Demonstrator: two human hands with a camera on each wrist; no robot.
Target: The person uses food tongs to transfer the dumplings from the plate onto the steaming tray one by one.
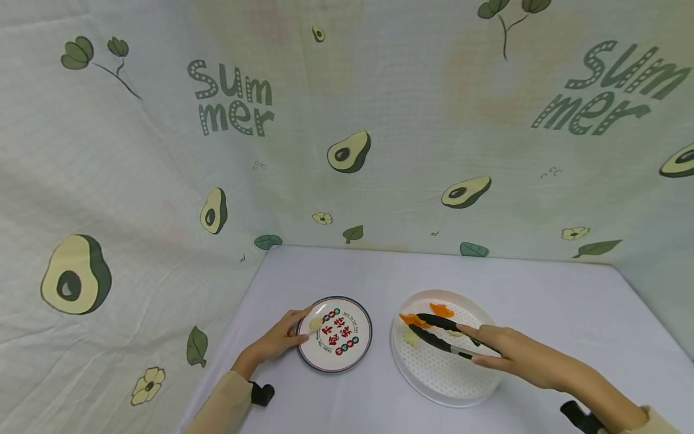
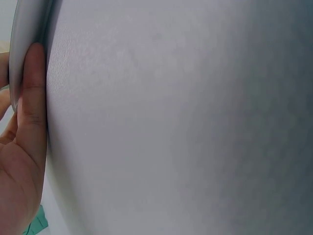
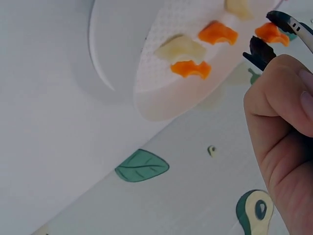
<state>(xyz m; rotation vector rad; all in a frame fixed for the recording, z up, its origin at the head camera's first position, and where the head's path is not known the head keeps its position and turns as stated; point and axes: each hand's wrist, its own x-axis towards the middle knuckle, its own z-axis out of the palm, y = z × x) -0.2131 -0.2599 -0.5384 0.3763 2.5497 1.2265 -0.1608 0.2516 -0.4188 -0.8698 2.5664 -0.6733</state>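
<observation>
My left hand [image 1: 279, 336] pinches the left rim of a small white plate [image 1: 355, 349] with a dark edge and red lettering. In the left wrist view, fingers [image 2: 33, 98] lie along both sides of that rim. One pale yellow slice [image 1: 316, 324] sits on the plate near my thumb. My right hand [image 1: 515, 352] holds black-tipped tongs [image 1: 438, 322] over a round white tray [image 1: 455, 380]. Between the tong tips in the right wrist view is an orange wavy-edged piece [image 3: 272, 34]. Other orange pieces [image 3: 190, 69] and pale pieces [image 3: 181, 48] lie on the tray.
The tray has a textured insert and a raised rim, and stands right of the small plate. Both rest on a white table [image 1: 325, 265]. A hanging cloth [image 1: 401, 108] printed with avocados and lettering rises behind and to the left.
</observation>
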